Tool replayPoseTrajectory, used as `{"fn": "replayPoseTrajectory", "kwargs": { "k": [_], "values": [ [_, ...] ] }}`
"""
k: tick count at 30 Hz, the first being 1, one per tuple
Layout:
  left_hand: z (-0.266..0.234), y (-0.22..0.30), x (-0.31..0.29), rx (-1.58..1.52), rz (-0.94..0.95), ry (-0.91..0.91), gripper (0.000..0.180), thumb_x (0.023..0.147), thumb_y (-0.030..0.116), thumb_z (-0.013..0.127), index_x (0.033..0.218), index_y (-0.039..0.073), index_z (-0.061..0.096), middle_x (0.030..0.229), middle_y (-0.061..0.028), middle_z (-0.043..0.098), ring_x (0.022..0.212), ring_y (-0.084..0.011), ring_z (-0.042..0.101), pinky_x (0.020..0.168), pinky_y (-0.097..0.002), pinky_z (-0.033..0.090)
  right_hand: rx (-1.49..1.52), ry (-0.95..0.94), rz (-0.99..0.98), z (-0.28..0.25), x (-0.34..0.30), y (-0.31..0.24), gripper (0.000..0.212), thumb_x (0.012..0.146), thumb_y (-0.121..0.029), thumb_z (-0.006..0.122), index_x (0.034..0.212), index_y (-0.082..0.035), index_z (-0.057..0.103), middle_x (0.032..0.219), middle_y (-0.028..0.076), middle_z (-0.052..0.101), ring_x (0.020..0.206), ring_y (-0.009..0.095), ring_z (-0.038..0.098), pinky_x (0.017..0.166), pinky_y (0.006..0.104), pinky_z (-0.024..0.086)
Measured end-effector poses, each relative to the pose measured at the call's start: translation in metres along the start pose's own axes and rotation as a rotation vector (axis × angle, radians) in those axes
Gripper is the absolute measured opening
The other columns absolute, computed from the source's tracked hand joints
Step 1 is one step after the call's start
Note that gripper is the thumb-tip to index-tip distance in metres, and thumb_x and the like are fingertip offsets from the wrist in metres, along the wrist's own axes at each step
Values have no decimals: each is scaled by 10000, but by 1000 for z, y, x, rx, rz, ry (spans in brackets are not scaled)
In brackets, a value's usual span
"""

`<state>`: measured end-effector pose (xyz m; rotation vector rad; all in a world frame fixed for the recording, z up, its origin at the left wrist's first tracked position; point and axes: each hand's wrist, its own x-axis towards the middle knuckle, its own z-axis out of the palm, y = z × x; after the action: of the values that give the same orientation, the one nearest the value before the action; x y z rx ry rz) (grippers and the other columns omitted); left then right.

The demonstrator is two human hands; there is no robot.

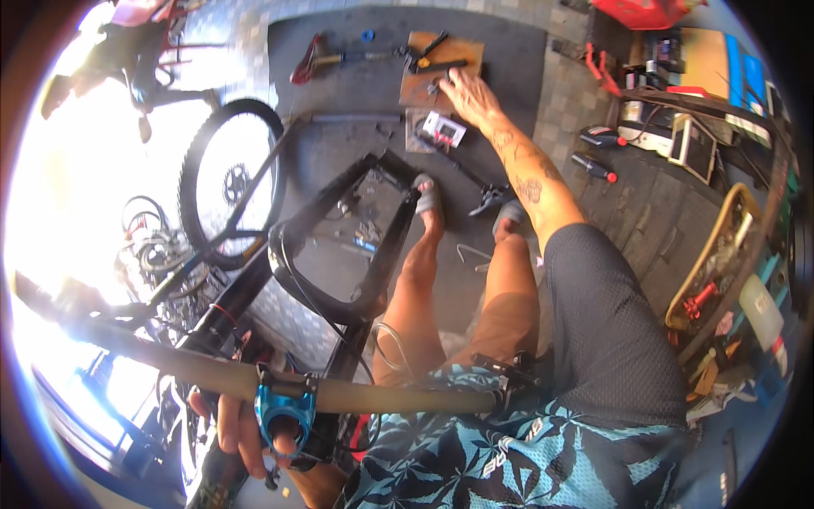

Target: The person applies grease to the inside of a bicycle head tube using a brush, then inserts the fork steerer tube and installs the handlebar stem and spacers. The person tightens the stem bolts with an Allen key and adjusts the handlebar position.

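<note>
In the foreground a grey-brown handlebar point(360, 397) crosses the view, with a blue stem point(273, 409) clamped on it. My left hand point(240, 433) is closed around the stem from below, and a fingertip shows in the stem's round opening. A black bike frame point(297, 254) stands tilted beyond it. My right arm stretches far forward to the floor mat. There my right hand point(471, 95) has its fingers drawn together at a small dark part on a brown board point(415, 88); what they pinch is too small to name. Black tools and parts point(443, 65) lie beside it.
A saddle on a seatpost point(307, 64) lies on the dark mat point(500, 51). A packaged part point(443, 129) is nearer my feet. A bike wheel point(191, 182) and other bikes stand left. Two dark bottles point(595, 167) and a cluttered shelf point(678, 102) are at right.
</note>
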<state>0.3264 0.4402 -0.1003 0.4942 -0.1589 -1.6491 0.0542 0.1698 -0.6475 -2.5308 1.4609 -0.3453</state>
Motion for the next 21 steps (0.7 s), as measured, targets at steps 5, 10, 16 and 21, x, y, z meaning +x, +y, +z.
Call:
{"fn": "replayPoseTrajectory", "kwargs": {
  "k": [5,10,16,21],
  "values": [
    [10,-4,-4,-21,15,53,548,1067,477,422,1014,12,707,757,-70,702,697,-268,668,793,-404,553,12,-50,139,38,24,-4,267,964,-115,584,1228,-110,626,1176,140,565,1078,316,640,909,482,559],
    [12,-4,-9,-46,25,65,560,1069,488,418,1014,11,706,741,-77,698,688,-271,669,780,-404,555,67,-3,145,41,21,9,419,877,-113,747,1284,-150,652,1191,78,558,1095,294,630,920,459,577],
    [16,-2,-11,-45,20,63,574,1072,500,412,1014,10,704,721,-86,692,678,-274,670,764,-403,557,123,53,197,38,4,9,494,864,-112,767,1330,-156,611,1177,88,549,1035,302,647,861,457,579],
    [15,-2,-11,-36,18,63,586,1074,511,408,1015,9,703,705,-93,688,670,-277,672,750,-403,559,232,280,94,36,12,2,282,900,-105,687,1165,-106,588,1042,110,616,972,314,658,842,454,576]
  ]
}}
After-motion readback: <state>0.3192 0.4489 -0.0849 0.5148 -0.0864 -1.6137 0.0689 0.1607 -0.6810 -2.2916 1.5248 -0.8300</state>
